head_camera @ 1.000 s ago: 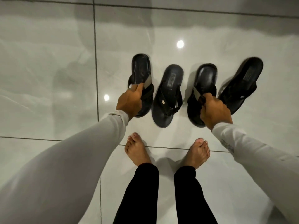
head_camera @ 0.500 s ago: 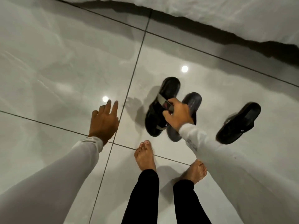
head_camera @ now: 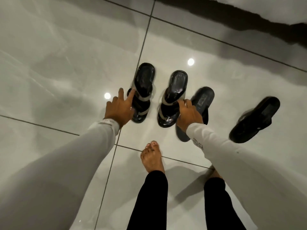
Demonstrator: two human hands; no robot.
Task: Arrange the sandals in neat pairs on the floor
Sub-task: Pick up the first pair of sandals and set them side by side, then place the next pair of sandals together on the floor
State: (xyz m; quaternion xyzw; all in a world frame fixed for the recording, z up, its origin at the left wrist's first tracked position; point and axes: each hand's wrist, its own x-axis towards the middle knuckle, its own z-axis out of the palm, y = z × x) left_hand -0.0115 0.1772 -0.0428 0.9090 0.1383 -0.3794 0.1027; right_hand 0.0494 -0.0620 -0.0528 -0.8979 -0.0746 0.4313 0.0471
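Observation:
Two black sandals with grey straps stand side by side on the glossy tiled floor, the left sandal [head_camera: 144, 83] and the right sandal [head_camera: 176, 90]. My left hand [head_camera: 118, 110] is spread open, its index finger touching the left sandal's strap. My right hand [head_camera: 189, 113] has its fingers curled on the right sandal's strap. A plain black sandal [head_camera: 202, 101] lies just right of that hand, partly hidden by my wrist and sleeve. Another plain black sandal [head_camera: 255, 120] lies apart at the far right, angled.
My bare left foot [head_camera: 152, 159] stands just behind the sandals; my right foot [head_camera: 216, 174] is mostly hidden under my right sleeve. A white draped edge [head_camera: 249, 9] with a dark shadow runs along the top right. Grout lines cross the floor [head_camera: 66, 63].
My left hand has moved right from the bare floor onto the left grey-strapped sandal. The two grey-strapped sandals now stand side by side. My right hand stays on the strap.

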